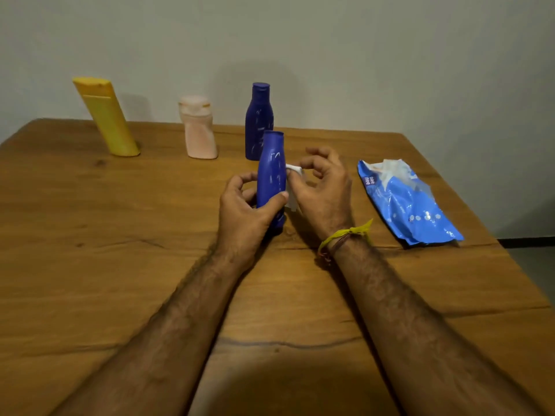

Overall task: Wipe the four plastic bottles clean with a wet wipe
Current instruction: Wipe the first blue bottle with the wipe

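A bright blue bottle [271, 175] stands upright in the middle of the wooden table [120, 265]. My left hand [244, 210] grips its lower body, thumb across the front. My right hand [322, 187] pinches a white wet wipe [292, 187] against the bottle's right side. Behind it along the wall side stand a dark blue bottle [258, 121], a pale pink bottle [198, 129] and a leaning yellow bottle [106, 115]. Part of the wipe is hidden behind the bottle and my fingers.
A blue pack of wet wipes [405, 199] lies opened on the table to the right of my right hand. The table's right edge runs close past the pack. A plain wall rises right behind the row of bottles.
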